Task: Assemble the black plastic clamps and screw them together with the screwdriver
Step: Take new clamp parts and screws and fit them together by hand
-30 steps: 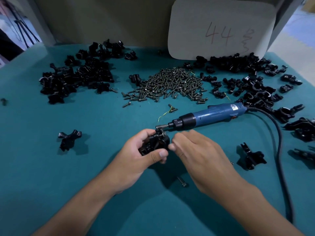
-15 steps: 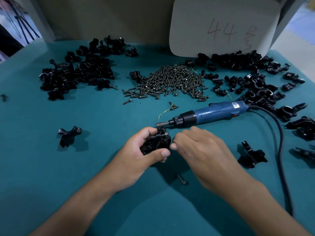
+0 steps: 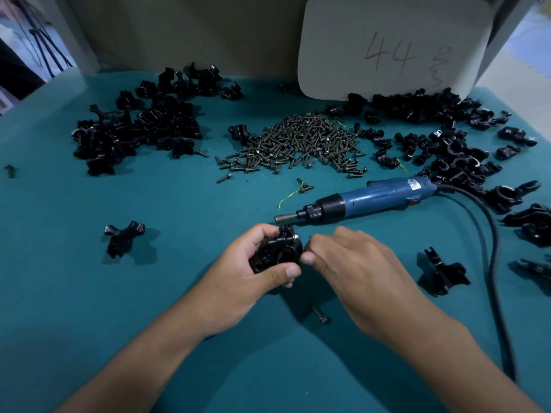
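Small black plastic clamp assembly [image 3: 277, 251] sits low centre, just above the teal felt table [image 3: 179, 204], gripped in the left hand [image 3: 238, 281] with thumb across the near face and fingers curled round the far side. Right hand [image 3: 351, 269] meets it from the right, fingertips pinched at the clamp's edge, apparently on a screw, though the screw itself is too small to confirm. Judged: clamp is light, stiff, hard plastic, a bit slick, halves likely to slip apart until screwed; best held across both halves at the body, screw hole left clear. Blue corded electric screwdriver [image 3: 366, 199] lies untouched just beyond the hands, bit pointing left, near the clamp, black cable [image 3: 492, 263] trailing right. One loose dark screw [image 3: 320, 315] lies below the hands. Heap of dark metal screws [image 3: 298, 144] further back, piles of black clamp parts at back left [image 3: 140, 129] and back right [image 3: 447, 138]. White card [image 3: 393, 46] at rear reads "44" plus an illegible scrawl; screwdriver's small label [image 3: 413, 183] unreadable.
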Demonstrator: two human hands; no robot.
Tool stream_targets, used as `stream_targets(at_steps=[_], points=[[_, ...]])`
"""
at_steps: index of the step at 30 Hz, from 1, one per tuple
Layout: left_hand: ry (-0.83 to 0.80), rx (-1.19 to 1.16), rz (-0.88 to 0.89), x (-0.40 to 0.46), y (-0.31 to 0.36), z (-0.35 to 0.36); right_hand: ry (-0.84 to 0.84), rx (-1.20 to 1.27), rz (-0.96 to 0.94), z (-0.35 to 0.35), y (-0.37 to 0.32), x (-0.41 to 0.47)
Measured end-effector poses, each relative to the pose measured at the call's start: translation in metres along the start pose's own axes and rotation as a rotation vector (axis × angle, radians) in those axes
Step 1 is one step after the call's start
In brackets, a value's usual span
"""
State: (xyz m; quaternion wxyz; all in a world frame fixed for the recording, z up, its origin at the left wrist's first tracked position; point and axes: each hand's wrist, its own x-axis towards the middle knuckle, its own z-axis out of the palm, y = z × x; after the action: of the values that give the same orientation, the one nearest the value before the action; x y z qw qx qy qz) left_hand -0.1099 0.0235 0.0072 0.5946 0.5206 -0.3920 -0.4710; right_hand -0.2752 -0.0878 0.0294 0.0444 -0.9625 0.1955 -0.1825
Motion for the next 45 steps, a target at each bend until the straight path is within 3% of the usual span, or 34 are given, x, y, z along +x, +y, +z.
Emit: stream_targets(at_steps=[4, 7, 14, 19, 26, 29, 32, 34, 36, 39, 41, 43, 45], points=[[-0.002, 0.020, -0.011, 0.000, -0.002, -0.002, -0.030, 0.099, 0.099, 0.005, 0.001, -0.001], [-0.001, 0.038, 0.002, 0.001, -0.001, -0.003, -0.016, 0.180, 0.045, 0.005, 0.001, 0.001], [-0.006, 0.059, 0.014, 0.001, -0.007, -0.002, 0.001, 0.034, 0.027, 0.003, 0.003, -0.001], [-0.005, 0.055, 0.019, 0.002, -0.007, -0.003, -0.064, 0.182, 0.059, 0.006, 0.004, 0.002], [-0.002, 0.055, 0.022, 0.001, -0.008, -0.001, -0.044, 0.083, 0.040, 0.005, 0.005, -0.001], [-0.003, 0.050, 0.028, 0.001, -0.006, -0.002, -0.002, 0.138, 0.020, 0.005, 0.004, 0.000], [0.024, 0.008, 0.021, 0.003, -0.003, -0.006, 0.151, 0.097, -0.148, -0.001, 0.015, 0.004], [0.065, 0.010, 0.008, 0.004, -0.003, -0.008, 0.207, 0.225, -0.037, -0.008, 0.027, 0.004], [0.098, 0.047, -0.001, 0.003, -0.004, -0.010, 0.254, 0.505, 0.235, -0.012, 0.030, 0.005], [0.115, 0.065, -0.015, 0.003, -0.002, -0.008, 0.342, 1.385, 0.634, -0.019, 0.031, 0.017], [0.118, 0.063, -0.018, 0.003, -0.001, -0.008, 0.269, 1.779, 0.741, -0.029, 0.033, 0.032], [0.120, 0.062, -0.023, 0.003, 0.000, -0.007, 0.149, 1.714, 0.732, -0.036, 0.037, 0.052], [0.118, 0.061, -0.026, 0.003, 0.001, -0.006, 0.082, 1.351, 0.652, -0.034, 0.042, 0.077]])
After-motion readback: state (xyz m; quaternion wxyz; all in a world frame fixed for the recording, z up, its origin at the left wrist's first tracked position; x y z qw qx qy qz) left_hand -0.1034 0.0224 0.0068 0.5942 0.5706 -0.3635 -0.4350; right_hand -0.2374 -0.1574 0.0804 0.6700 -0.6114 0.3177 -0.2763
